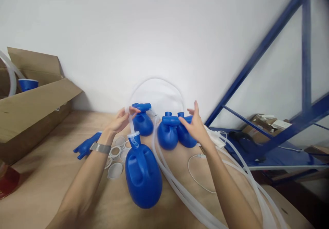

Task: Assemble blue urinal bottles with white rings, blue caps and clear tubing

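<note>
Nearest the body, a large blue bottle [142, 176] lies on the table [51, 174]. Its long axis runs straight away from the person, with the neck pointing toward the hands. Just to its right, a bundle of clear hoses [185, 194] crosses diagonally from the near right. White rings [115, 152] lie left of the neck, and a small blue fitting [86, 147] sits beside the left wrist.

Just beyond the neck, the left hand [121, 120] is pinched closed on a clear tube [131, 124]. The tube drops toward that neck and also arcs up and over to the right. I cannot tell whether it is seated in the neck.

The left hand is nearer the tube. A smaller blue bottle [142, 123] stands just behind its fingers.

The right hand [196, 126] is open with fingers spread, resting on two more blue bottles [167, 136] that touch side by side.

Farther off are a cardboard box [33, 109] on the left and a blue rack [282, 119] on the right.
</note>
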Motion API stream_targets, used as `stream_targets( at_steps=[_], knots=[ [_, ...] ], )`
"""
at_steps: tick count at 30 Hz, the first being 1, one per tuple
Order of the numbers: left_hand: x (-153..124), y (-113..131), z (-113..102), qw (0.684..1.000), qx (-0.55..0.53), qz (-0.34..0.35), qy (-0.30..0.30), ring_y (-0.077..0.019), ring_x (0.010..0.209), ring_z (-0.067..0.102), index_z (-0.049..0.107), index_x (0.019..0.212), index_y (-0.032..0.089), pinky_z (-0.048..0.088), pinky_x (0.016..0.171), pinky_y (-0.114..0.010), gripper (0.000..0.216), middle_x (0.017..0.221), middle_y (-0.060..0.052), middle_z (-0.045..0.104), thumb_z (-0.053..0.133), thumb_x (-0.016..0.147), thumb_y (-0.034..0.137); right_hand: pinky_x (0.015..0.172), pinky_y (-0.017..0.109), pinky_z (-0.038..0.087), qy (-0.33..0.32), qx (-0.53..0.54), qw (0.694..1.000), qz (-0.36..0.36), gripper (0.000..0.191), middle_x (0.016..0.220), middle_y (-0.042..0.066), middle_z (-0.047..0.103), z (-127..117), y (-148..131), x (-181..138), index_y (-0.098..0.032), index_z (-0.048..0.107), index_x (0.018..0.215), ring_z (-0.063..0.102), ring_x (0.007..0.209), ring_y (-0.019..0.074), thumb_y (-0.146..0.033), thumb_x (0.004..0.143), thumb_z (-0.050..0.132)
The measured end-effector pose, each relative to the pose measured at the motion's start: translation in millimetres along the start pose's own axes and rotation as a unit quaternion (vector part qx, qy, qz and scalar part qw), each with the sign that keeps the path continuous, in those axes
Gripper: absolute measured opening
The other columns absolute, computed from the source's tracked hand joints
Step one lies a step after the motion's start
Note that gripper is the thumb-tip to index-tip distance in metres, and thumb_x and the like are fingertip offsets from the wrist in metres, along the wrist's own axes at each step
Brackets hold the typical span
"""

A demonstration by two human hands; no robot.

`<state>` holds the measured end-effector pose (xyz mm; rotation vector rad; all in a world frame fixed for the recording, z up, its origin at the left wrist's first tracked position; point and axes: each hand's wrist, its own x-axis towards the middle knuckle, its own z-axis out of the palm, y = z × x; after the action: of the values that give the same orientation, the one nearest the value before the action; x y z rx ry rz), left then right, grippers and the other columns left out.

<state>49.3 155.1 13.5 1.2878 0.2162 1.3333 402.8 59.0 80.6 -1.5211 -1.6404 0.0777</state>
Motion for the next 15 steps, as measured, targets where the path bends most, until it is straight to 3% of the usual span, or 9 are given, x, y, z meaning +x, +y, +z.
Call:
stream_targets(
  at_steps=[2,4,5,7,9,10,13,15],
  knots=[
    [-4,2,-10,1.000,-0.002,0.002,-0.013,-0.0277,0.120,0.069,0.080,0.097,0.025,0.042,0.120,-0.054,0.038,0.110,-0.008,0.079,0.094,0.076,0.053,0.111,0.057,0.053,-0.030,0.028,0.997,0.058,0.131,0.135,0.020,0.072,10,-11,53,-0.018,-0.016,0.171,0.070,0.123,0.0342,-0.048,0.085,0.079],
    [-8,4,-20,1.000,-0.005,-0.001,-0.026,-0.0300,0.122,0.069,0.080,0.094,0.026,0.041,0.120,-0.058,0.036,0.110,-0.009,0.079,0.095,0.075,0.053,0.099,0.052,0.062,-0.076,0.108,0.981,0.144,0.137,0.119,0.016,0.079,24,-17,98,-0.018,-0.031,0.166,0.077,0.102,0.0283,-0.041,0.087,0.079],
    [-11,4,-24,0.999,-0.006,-0.004,-0.032,-0.0312,0.122,0.070,0.080,0.092,0.026,0.042,0.119,-0.060,0.036,0.110,-0.009,0.079,0.095,0.074,0.054,0.095,0.050,0.064,-0.087,0.134,0.971,0.175,0.136,0.119,0.016,0.079,32,-18,117,-0.020,-0.028,0.167,0.078,0.098,0.0269,-0.039,0.086,0.080],
    [-15,3,-31,0.999,-0.007,-0.012,-0.043,-0.0328,0.120,0.071,0.081,0.090,0.025,0.043,0.117,-0.062,0.038,0.109,-0.009,0.079,0.096,0.072,0.055,0.093,0.048,0.064,-0.088,0.151,0.965,0.195,0.120,0.133,0.021,0.073,44,-20,144,-0.023,-0.001,0.172,0.077,0.105,0.0271,-0.037,0.085,0.081],
    [-16,2,-36,0.999,-0.007,-0.019,-0.048,-0.0330,0.117,0.072,0.081,0.091,0.025,0.045,0.115,-0.062,0.039,0.110,-0.010,0.079,0.095,0.073,0.057,0.099,0.049,0.061,-0.066,0.147,0.971,0.178,0.095,0.152,0.025,0.060,49,-24,164,-0.024,0.027,0.167,0.068,0.126,0.0293,-0.038,0.088,0.078],
    [-16,1,-38,0.999,-0.007,-0.021,-0.047,-0.0323,0.114,0.073,0.081,0.092,0.025,0.047,0.113,-0.061,0.040,0.109,-0.010,0.079,0.094,0.074,0.058,0.103,0.050,0.058,-0.051,0.148,0.973,0.168,0.086,0.161,0.024,0.051,47,-27,172,-0.026,0.031,0.165,0.061,0.138,0.0293,-0.039,0.091,0.074],
    [-13,1,-41,0.999,0.000,-0.027,-0.040,-0.0280,0.097,0.076,0.080,0.097,0.023,0.054,0.104,-0.057,0.042,0.095,-0.009,0.079,0.091,0.078,0.059,0.114,0.052,0.049,0.014,0.133,0.986,0.099,0.083,0.177,0.021,0.025,24,-43,194,-0.025,0.017,0.168,0.033,0.160,0.0254,-0.042,0.101,0.063],
    [-10,1,-41,0.999,0.009,-0.031,-0.029,-0.0246,0.086,0.075,0.079,0.102,0.021,0.057,0.098,-0.052,0.044,0.084,-0.007,0.077,0.089,0.081,0.058,0.121,0.056,0.041,0.077,0.070,0.995,-0.009,0.084,0.180,0.019,0.014,-4,-59,203,-0.021,0.010,0.169,0.023,0.164,0.0250,-0.047,0.105,0.058]
  ],
)
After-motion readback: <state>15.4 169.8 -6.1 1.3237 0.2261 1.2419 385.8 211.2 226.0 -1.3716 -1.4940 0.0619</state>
